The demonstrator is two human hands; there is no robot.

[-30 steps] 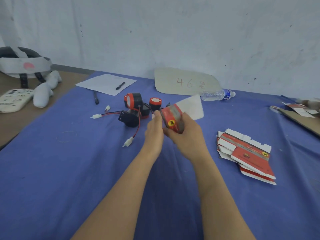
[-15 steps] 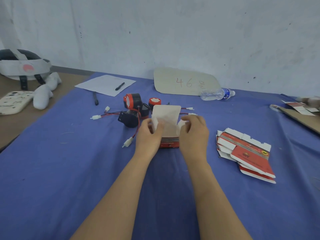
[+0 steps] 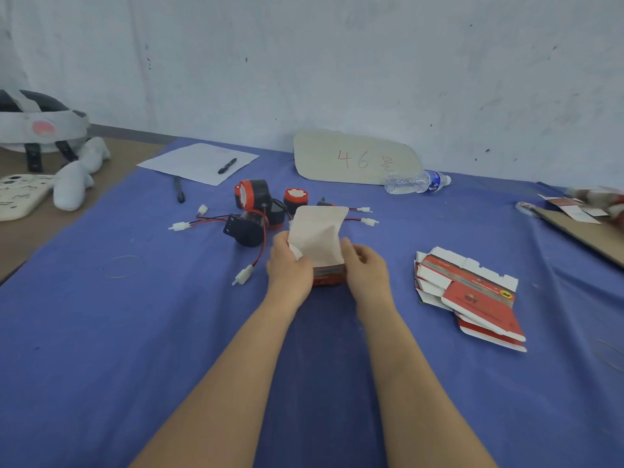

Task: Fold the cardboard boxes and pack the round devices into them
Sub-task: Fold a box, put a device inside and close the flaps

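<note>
We see a blue cloth worktop (image 3: pixel 101 332). On it the small red cardboard box (image 3: pixel 317 238) shows its raised flap plain off-white inside. The round black-and-red plastic devices (image 3: pixel 251 194) trail red and black wires tipped white. We note a yellow emblem on the flat red-and-white cardboard blanks (image 3: pixel 479 305). The beige cardboard sign (image 3: pixel 354 157) bears red numerals.

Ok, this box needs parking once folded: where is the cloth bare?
Bare cloth lies near left, this side of the rubber band and the white plug. A strip is free between the right hand and the flat boxes. Behind the box, devices and wires crowd it.
</note>
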